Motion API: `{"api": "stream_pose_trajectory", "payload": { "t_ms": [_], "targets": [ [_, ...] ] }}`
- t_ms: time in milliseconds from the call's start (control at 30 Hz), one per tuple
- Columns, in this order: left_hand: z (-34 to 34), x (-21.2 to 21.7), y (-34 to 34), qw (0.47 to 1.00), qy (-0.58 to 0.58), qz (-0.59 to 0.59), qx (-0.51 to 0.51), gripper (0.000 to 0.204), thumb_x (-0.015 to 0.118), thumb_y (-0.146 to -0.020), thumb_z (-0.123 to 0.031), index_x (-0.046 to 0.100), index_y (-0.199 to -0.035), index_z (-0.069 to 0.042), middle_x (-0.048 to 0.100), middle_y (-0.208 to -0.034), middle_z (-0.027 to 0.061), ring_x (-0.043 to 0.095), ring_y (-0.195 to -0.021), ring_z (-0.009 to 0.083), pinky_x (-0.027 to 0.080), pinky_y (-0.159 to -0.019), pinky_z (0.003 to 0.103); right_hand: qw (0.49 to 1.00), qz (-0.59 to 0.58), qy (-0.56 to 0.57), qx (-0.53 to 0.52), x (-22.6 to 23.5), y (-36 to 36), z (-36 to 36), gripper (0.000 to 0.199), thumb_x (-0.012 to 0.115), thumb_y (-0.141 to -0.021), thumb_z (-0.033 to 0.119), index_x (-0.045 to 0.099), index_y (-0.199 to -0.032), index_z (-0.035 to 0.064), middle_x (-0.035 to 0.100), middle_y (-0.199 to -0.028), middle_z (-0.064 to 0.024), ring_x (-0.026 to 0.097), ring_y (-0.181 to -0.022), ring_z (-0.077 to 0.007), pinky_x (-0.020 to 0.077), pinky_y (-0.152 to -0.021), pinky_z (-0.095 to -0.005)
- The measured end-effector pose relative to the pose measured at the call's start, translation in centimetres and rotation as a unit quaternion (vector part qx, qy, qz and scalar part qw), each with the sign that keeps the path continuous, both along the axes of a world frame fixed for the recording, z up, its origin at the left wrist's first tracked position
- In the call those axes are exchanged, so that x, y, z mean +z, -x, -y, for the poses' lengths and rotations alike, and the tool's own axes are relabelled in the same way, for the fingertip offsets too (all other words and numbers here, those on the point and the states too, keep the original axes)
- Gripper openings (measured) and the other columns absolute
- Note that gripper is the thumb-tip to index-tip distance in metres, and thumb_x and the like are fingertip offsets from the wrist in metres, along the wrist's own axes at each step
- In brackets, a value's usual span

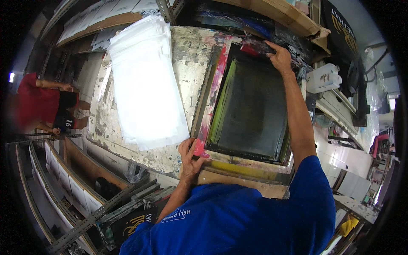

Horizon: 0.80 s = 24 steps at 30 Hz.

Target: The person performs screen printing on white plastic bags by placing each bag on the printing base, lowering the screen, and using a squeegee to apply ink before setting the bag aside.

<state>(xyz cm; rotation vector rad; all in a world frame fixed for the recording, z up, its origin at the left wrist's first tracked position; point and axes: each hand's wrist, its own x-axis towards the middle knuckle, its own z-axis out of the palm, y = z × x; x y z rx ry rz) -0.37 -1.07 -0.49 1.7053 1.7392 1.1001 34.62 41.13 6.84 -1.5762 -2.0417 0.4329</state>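
Note:
A screen printing frame (214, 95) with a dark mesh lies flat on the table before me. Its wooden border is stained pink and red, and a yellow-green streak of ink runs along the left side of the mesh. My left hand (191, 158) grips the near left corner of this frame, fingers bent over the edge. At the far end, my right hand (280, 58) is closed on the right end of an ink-covered squeegee (254, 47), dark with red on it. The squeegee lies across the far part of the screen. My right palm hides its end.
A stack of white sheets (148, 93) lies left of the frame on the paint-spotted table (197, 51). A white box (324, 78) stands at the right. Shelving (80, 170) fills the lower left. Another person (40, 100) in red is at the far left.

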Motion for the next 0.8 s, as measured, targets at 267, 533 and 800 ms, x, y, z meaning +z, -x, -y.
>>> {"api": "stream_pose_trajectory", "payload": {
  "t_ms": [267,533,800],
  "targets": [
    [0.1,-0.5,-0.7,0.995,-0.02,0.091,0.028,0.085,0.091,-0.062,-0.037,0.063,-0.135,-0.003,0.065,-0.119,0.0124,0.051,-0.114,0.0332,0.039,-0.102,0.045,0.958,-0.259,0.111,-0.049,3.2,-1.6,10.7,0.068,0.075,-0.075,-0.004,0.062,-0.141,0.013,0.065,-0.139,-0.0113,0.06,-0.129,-0.0214,0.0419,-0.109,-0.0309],
    [-3.3,7.3,-1.9,0.979,-0.165,0.112,0.035,0.068,0.09,-0.069,-0.028,0.067,-0.122,0.007,0.065,-0.113,0.0154,0.056,-0.111,0.0304,0.045,-0.097,0.04,0.995,-0.061,0.081,-0.003,15.2,5.1,31.1,0.07,0.075,-0.075,0.0,0.064,-0.139,0.0267,0.071,-0.105,-0.0195,0.066,-0.104,-0.0398,0.0499,-0.094,-0.0432],
    [-12.0,18.0,-5.8,0.906,-0.289,0.289,0.113,0.086,0.088,-0.078,-0.028,0.047,-0.143,0.01,0.055,-0.13,0.0168,0.053,-0.12,0.0311,0.041,-0.108,0.039,0.972,0.148,-0.183,0.022,24.6,6.9,30.3,0.063,0.072,-0.07,0.011,0.07,-0.132,0.0201,0.066,-0.087,-0.0149,0.064,-0.086,-0.0339,0.0501,-0.084,-0.0421]
  ]
}}
